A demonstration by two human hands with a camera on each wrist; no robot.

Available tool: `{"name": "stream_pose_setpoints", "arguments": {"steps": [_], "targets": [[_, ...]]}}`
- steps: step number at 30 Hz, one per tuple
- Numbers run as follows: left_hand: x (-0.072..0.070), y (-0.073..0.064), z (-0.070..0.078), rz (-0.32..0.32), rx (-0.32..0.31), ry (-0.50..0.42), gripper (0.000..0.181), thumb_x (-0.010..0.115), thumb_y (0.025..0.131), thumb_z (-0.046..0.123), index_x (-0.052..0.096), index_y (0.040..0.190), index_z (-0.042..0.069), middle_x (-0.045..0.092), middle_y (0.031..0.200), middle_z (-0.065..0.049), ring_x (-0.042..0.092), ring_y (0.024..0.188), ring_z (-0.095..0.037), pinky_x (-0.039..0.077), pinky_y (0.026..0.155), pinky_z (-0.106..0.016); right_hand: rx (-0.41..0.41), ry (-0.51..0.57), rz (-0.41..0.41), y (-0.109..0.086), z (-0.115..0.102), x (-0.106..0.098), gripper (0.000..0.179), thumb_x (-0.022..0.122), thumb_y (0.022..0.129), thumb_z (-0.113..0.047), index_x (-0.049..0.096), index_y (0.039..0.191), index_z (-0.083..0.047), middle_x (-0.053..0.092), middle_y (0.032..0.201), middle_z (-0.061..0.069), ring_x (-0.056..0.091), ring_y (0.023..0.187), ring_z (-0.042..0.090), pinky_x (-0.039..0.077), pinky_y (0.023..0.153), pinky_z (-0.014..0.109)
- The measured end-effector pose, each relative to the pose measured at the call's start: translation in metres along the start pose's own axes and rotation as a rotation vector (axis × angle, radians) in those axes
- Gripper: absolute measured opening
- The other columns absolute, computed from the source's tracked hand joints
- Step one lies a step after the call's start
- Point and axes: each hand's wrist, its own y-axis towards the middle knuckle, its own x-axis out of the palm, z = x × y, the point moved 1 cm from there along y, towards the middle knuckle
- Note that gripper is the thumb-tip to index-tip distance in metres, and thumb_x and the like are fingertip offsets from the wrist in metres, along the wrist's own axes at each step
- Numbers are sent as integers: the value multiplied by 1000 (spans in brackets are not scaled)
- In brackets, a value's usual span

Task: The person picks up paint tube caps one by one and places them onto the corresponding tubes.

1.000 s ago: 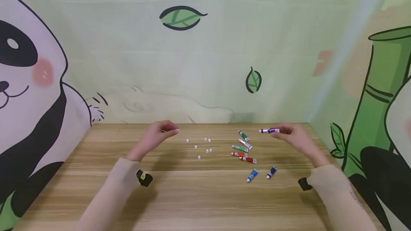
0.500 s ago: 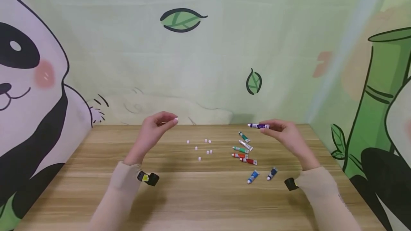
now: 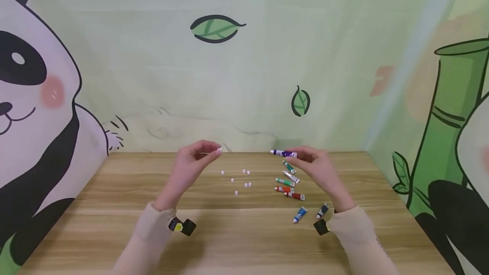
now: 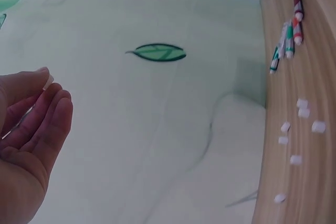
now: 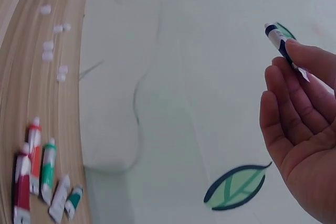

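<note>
My left hand (image 3: 191, 162) is raised over the far part of the table and pinches a small white cap (image 4: 49, 82) between thumb and fingertips. Opposite it, my right hand (image 3: 320, 168) grips a purple paint tube (image 3: 282, 153) by its rear end. The tube lies roughly level, its white tip pointing left toward the cap, with a gap between the two. Several more white caps (image 3: 232, 180) lie scattered on the table between the hands. Below the right hand lie paint tubes: dark green (image 3: 289, 166), silver-white (image 3: 291, 177), light green (image 3: 285, 182), orange (image 3: 283, 189) and red (image 3: 295, 196).
Nearer to me on the wooden table (image 3: 244, 241) lie a blue paint tube (image 3: 300, 214) and a dark blue one (image 3: 322, 210), the latter beside the right sleeve. A backdrop (image 3: 244, 75) with printed pandas, leaves and bamboo stands right behind the table's far edge.
My right hand has moved left with the purple tube, toward the left hand. The left hand rose slightly, then shifted a little right with its cap. The things on the table lie as before.
</note>
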Motion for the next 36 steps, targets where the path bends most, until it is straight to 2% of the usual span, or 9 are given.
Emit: {"name": "stream_pose_setpoints", "arguments": {"steps": [9, 14, 20, 23, 28, 30, 35, 36], "targets": [[19, -15, 4, -6, 36, -62, 23, 76, 93, 25, 75, 108, 8, 74, 100, -5, 70, 89, -24, 57, 77, -27, -92, 70, -24, -7, -14, 26, 23, 77, 91, -19, 76, 112, -10, 68, 87, 9, 55, 69, 19, 40, 54, 24], [26, -22, 9, -27, 42, -86, 24, 76, 93, 26, 75, 110, 9, 73, 103, -2, 71, 92, -26, 58, 78, -30, -108, 106, -40, -11, -19, 36, 23, 78, 90, -16, 76, 112, -8, 73, 91, 4, 59, 75, 17, 42, 56, 23], [35, -28, 15, -46, 81, -101, 22, 74, 94, 22, 75, 110, 8, 74, 103, -1, 72, 87, -19, 59, 77, -32, -150, 137, -65, -14, -22, 47, 23, 77, 90, -12, 76, 112, -6, 74, 93, 5, 64, 80, 20, 51, 65, 25], [38, -30, 18, -51, 96, -114, 21, 75, 94, 20, 75, 110, 7, 75, 102, -2, 73, 86, -18, 59, 77, -32, -162, 141, -67, -14, -24, 51, 22, 77, 90, -11, 76, 112, -6, 74, 92, 4, 65, 81, 18, 50, 63, 24], [40, -33, 22, -60, 120, -116, 21, 75, 94, 21, 75, 110, 8, 74, 103, -2, 72, 92, -17, 58, 82, -31, -111, 144, -77, -16, -26, 56, 23, 79, 90, -19, 77, 112, -13, 70, 86, 3, 56, 62, 13, 43, 47, 24], [40, -34, 23, -56, 132, -104, 20, 74, 94, 22, 75, 109, 8, 74, 103, 0, 71, 94, -17, 58, 84, -31, -84, 141, -84, -17, -27, 58, 24, 79, 90, -24, 77, 113, -17, 67, 84, 4, 51, 55, 22, 39, 41, 25], [39, -36, 25, -48, 181, -53, 17, 74, 94, 19, 76, 108, 10, 74, 103, 1, 71, 93, -14, 58, 84, -30, -69, 131, -93, -19, -30, 61, 24, 77, 91, -27, 77, 114, -20, 66, 86, 5, 49, 56, 23, 39, 41, 26], [39, -36, 25, -46, 189, -43, 17, 74, 94, 18, 76, 108, 10, 74, 103, 1, 71, 93, -13, 58, 84, -30, -73, 132, -94, -19, -30, 61, 24, 77, 91, -27, 76, 114, -19, 66, 86, 5, 48, 56, 20, 39, 42, 26]]}}
